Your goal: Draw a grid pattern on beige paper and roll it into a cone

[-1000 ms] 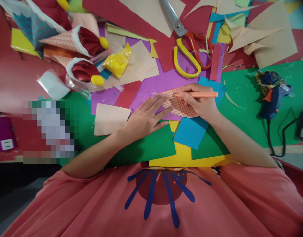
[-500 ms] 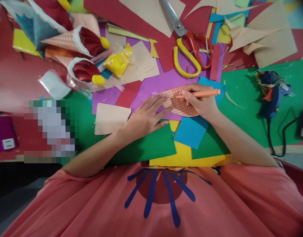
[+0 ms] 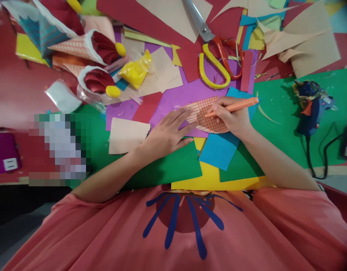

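An orange felt-tip pen (image 3: 241,105) is held in my right hand (image 3: 232,116), its tip on a cream paper piece (image 3: 207,120) with a curved lower edge. Orange crossing lines cover much of that piece, and its left part bears lines in one direction only. My left hand (image 3: 170,130) lies flat with fingers spread, the fingertips resting on the paper's left end. Below the left wrist is a plain cream paper piece (image 3: 128,135). Under the work are purple sheets (image 3: 168,105) and a blue paper square (image 3: 218,150).
Large scissors (image 3: 213,49) with yellow and red handles lie beyond my hands. At the upper left are several paper cones (image 3: 80,49) and a yellow plastic packet (image 3: 136,69). A blue glue gun (image 3: 311,109) with a cord lies on green sheeting (image 3: 275,98) at the right.
The pen tip has shifted slightly down and to the right on the paper, and the pen's rear end has swung up and right. My left hand stays in place.
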Available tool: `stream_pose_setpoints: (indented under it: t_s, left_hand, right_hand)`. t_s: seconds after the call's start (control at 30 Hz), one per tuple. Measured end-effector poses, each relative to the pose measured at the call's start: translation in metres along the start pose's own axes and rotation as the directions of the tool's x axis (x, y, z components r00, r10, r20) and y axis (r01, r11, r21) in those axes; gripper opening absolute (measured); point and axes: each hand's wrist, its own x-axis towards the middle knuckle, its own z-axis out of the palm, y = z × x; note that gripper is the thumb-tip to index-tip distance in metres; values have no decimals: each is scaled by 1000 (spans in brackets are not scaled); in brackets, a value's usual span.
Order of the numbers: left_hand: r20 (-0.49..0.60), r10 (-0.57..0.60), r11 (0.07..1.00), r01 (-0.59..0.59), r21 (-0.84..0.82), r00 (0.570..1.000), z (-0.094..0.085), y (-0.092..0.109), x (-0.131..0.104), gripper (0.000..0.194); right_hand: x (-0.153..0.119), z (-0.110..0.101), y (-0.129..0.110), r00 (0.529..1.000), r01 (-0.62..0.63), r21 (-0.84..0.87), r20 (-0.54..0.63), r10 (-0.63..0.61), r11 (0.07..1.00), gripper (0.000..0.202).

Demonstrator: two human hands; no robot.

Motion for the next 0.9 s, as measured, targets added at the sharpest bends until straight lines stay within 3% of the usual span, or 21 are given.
stream_pose_setpoints:
  t_s: [0.13,0.5,0.9]
  left_hand:
    - [-21,0,1000,1,22,1000,1,-1,0,48]
    - [-20,-16,999,16,30,1000,1,0,0,48]
    - [7,-25,1000,25,2,1000,1,0,0,48]
  right_hand:
    - [-2,0,-2,999,3,12,-32,-3,1000,23]
    - [0,0,-3,999,42,-84,34,-39,996,21]
    - [0,1,1,997,-15,-7,74,16,1000,21]
